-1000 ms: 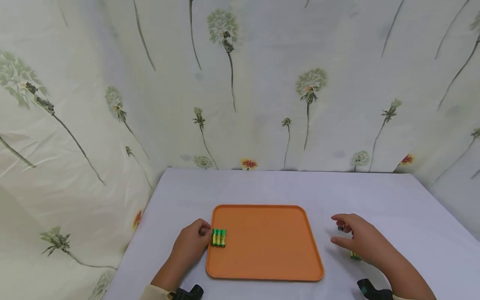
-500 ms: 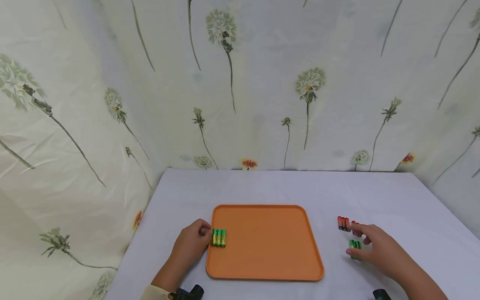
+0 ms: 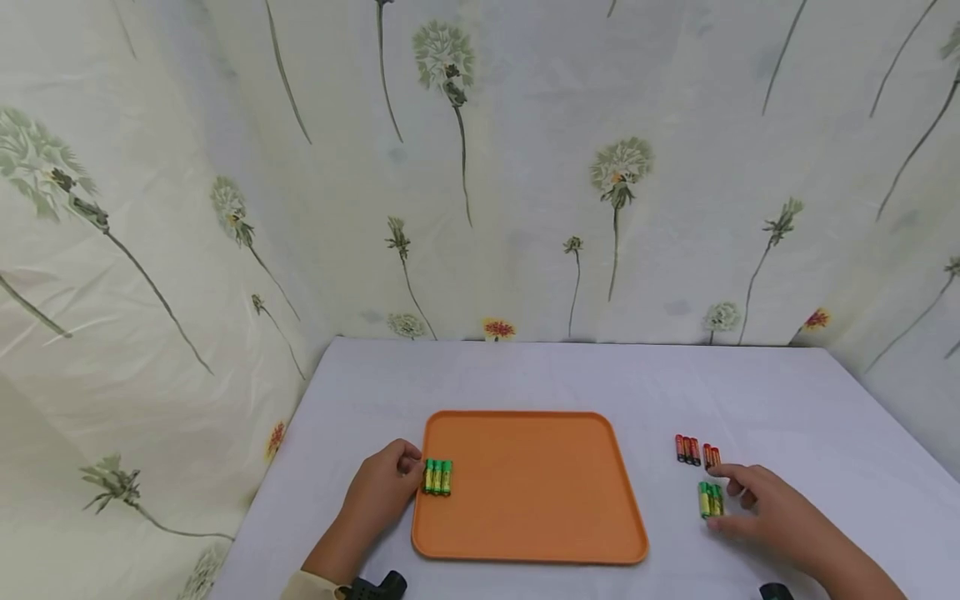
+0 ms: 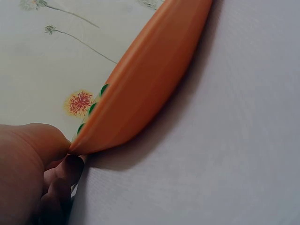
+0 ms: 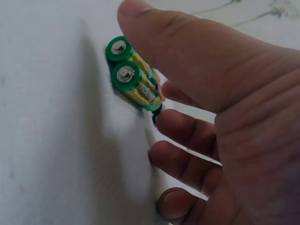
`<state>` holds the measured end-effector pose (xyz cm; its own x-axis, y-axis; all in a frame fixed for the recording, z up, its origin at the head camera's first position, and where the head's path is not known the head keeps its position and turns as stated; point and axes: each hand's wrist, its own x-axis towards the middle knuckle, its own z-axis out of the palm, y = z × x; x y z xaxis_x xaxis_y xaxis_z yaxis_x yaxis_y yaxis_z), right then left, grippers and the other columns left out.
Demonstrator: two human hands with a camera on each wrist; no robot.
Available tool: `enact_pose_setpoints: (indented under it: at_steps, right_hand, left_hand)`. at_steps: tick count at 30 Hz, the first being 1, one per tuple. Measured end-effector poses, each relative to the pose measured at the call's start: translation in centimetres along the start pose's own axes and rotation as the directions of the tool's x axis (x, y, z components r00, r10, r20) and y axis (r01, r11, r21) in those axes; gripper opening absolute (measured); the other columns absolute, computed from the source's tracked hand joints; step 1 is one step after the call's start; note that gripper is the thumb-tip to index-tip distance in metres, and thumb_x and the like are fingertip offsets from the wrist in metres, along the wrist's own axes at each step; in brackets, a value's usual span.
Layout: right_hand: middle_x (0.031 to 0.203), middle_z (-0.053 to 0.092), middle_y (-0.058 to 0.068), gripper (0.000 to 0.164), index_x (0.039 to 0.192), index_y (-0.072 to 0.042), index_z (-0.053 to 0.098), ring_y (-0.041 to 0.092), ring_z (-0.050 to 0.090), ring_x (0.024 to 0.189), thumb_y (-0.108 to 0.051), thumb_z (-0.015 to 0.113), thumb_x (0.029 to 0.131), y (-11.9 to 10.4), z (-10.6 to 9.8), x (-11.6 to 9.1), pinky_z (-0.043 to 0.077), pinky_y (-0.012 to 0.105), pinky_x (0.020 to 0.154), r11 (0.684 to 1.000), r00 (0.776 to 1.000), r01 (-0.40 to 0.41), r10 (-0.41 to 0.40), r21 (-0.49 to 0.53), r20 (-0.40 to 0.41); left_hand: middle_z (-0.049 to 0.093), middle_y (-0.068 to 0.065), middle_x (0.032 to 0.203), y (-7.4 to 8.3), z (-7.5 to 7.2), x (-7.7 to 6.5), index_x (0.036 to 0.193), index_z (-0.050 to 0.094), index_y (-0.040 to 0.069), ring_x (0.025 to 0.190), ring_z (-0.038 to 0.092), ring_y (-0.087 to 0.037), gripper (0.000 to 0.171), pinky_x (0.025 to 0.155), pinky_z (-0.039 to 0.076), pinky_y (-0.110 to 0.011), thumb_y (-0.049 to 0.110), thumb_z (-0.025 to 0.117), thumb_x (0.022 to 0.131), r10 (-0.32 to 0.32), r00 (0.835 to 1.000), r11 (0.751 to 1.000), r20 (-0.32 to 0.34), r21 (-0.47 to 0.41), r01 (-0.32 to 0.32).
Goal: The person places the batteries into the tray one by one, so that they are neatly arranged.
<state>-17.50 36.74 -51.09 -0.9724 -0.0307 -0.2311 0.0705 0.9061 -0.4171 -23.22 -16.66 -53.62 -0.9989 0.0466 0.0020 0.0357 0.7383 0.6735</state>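
Observation:
An orange tray [image 3: 536,492] lies on the white table, and my left hand [image 3: 381,493] pinches its left rim between thumb and fingers. Three green batteries [image 3: 437,477] stand side by side on the tray just inside that rim. To the right of the tray, my right hand [image 3: 783,512] spreads thumb and fingers around two green batteries [image 3: 711,501] on the cloth. In the right wrist view, the thumb reaches past the silver ends of these green batteries [image 5: 131,79], and the other fingers are loosely bent. My right index fingertip overlaps a pair of red batteries [image 3: 711,455].
Three more red batteries [image 3: 687,449] lie in a row left of the red pair. A white cloth [image 3: 570,375] covers the table, and a curtain [image 3: 525,167] printed with dandelions hangs behind and at the sides.
My right hand has moved right and toward me, from over the red batteries to the green pair, uncovering the red ones. The left hand and tray stay still.

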Motion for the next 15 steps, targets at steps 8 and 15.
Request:
enact_pose_setpoints:
  at_steps: [8,15]
  right_hand:
    - [0.112,0.061,0.004,0.088,0.14,-0.006,0.06,0.021,0.055,0.099,-0.058,0.088,0.075,0.73,0.5,-0.04,0.05,0.042,0.082,0.999,0.999,0.042,-0.042,-0.022,0.002]
    - [0.115,0.061,0.004,0.088,0.142,-0.006,0.059,0.022,0.054,0.101,-0.056,0.088,0.075,1.01,0.6,-0.12,0.05,0.041,0.083,0.998,0.998,0.052,-0.051,-0.027,0.023]
  left_hand:
    - [0.063,0.009,0.083,-0.1,0.06,0.01,0.107,0.068,0.02,0.074,0.055,-0.012,0.011,0.07,0.045,-0.033,0.027,0.066,0.099,0.008,1.0,1.0,-0.005,-0.004,-0.008]
    - [0.063,0.009,0.084,-0.2,0.13,0.02,0.107,0.067,0.02,0.075,0.055,-0.013,0.011,0.069,0.045,-0.033,0.027,0.066,0.099,-0.001,1.0,1.0,-0.003,0.001,0.001]
